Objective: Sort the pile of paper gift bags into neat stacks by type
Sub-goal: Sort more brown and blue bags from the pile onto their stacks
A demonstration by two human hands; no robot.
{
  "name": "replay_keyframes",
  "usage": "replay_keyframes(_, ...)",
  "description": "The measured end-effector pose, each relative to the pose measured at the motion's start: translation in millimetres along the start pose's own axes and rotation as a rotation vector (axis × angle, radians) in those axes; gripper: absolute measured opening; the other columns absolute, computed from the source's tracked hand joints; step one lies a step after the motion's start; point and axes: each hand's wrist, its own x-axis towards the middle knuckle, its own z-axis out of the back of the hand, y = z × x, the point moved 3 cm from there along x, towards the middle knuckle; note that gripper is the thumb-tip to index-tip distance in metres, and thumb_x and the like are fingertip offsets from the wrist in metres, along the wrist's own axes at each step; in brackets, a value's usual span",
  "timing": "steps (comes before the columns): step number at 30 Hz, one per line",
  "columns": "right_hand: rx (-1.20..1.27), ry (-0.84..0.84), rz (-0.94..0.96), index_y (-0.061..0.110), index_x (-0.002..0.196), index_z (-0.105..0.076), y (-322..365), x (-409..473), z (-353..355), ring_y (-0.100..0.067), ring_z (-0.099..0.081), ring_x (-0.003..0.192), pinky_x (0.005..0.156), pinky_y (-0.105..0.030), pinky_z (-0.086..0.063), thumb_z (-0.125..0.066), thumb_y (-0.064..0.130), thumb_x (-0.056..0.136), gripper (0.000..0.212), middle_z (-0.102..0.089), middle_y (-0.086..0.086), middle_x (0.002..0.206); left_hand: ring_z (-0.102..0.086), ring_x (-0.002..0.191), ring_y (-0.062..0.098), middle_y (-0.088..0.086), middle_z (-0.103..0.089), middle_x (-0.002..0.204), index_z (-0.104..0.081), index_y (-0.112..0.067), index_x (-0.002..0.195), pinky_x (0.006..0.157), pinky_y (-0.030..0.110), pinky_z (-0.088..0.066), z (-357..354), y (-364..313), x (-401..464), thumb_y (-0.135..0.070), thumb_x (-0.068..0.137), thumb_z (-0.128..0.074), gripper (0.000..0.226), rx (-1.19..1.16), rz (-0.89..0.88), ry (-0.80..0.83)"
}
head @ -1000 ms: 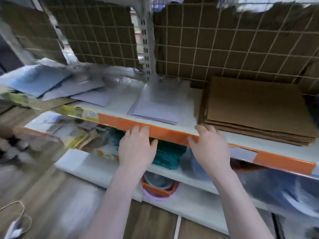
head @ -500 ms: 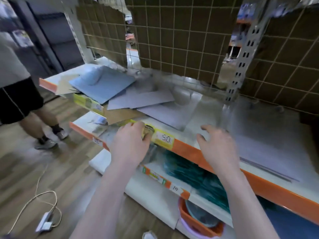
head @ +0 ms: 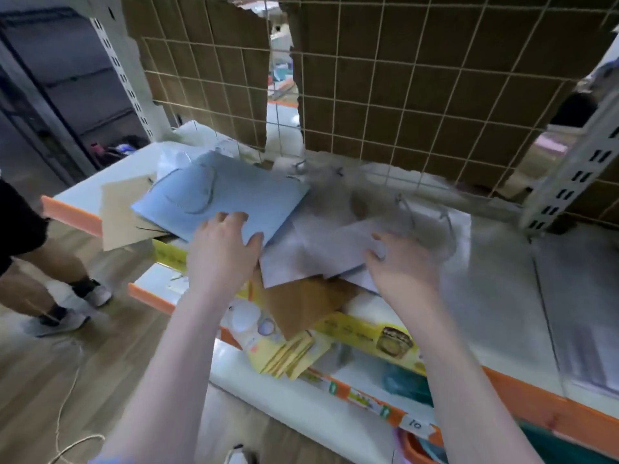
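Observation:
A loose pile of flat paper gift bags lies on the white shelf [head: 502, 296]. On top at the left is a light blue bag [head: 231, 195] with cord handles. My left hand [head: 222, 252] rests on its near corner, thumb at the edge. White bags [head: 315, 256] lie to the right, blurred. My right hand [head: 402, 262] touches the near right corner of a white bag, fingers curled at its edge. A brown kraft bag [head: 308, 306] sticks out under the pile over the shelf's front. A beige bag [head: 117, 216] pokes out at the far left.
A wire grid backed with torn cardboard [head: 402, 78] closes the shelf's back. A slotted upright [head: 569, 175] stands at the right. Lower shelves hold yellow packets [head: 288, 356] and teal goods. A person's legs [head: 50, 262] stand on the wooden floor at left, near a cord.
My view swung left from the brown stack to the mixed pile. Both hands moved up from the shelf's orange front edge onto the bags.

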Motion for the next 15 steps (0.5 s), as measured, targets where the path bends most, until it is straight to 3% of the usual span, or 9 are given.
replay_keyframes(5,-0.056,-0.034,-0.132,0.018,0.135,-0.044,37,16,-27,-0.031,-0.04,0.128,0.1,-0.038,-0.037,-0.043,0.035,0.096,0.042,-0.043,-0.01,0.139,-0.045,0.121,0.037,0.015,-0.049,0.135,-0.051,-0.014,0.133,0.096,0.043,-0.039,-10,47,71,-0.031,0.09,-0.057,0.047,-0.067,-0.112,0.083)
replay_keyframes(9,-0.112,0.013,-0.222,0.016,0.132,-0.045,64,21,-47,-0.035,-0.045,0.122,0.095,-0.041,-0.04,-0.037,0.039,0.097,0.043,-0.045,-0.014,0.135,-0.042,0.122,0.037,0.018,-0.05,0.131,-0.051,-0.013,0.133,0.097,0.046,-0.039,-13,79,110,-0.031,0.088,-0.06,0.05,-0.104,-0.163,0.111)
replay_keyframes(11,-0.122,0.03,-0.251,0.013,0.124,-0.048,74,21,-58,-0.035,-0.048,0.116,0.09,-0.04,-0.041,-0.036,0.04,0.097,0.041,-0.049,-0.015,0.128,-0.039,0.124,0.036,0.019,-0.048,0.131,-0.048,-0.014,0.134,0.099,0.046,-0.036,-21,91,122,-0.039,0.088,-0.058,0.053,-0.053,-0.186,0.157)
replay_keyframes(15,-0.181,-0.041,-0.295,0.021,0.13,-0.05,82,13,-67,-0.03,-0.044,0.121,0.094,-0.037,-0.036,-0.038,0.041,0.096,0.042,-0.05,-0.01,0.131,-0.025,0.135,0.037,0.015,-0.033,0.146,-0.035,-0.025,0.141,0.111,0.052,-0.017,-50,98,118,-0.066,0.085,-0.041,0.069,0.119,-0.295,0.293)
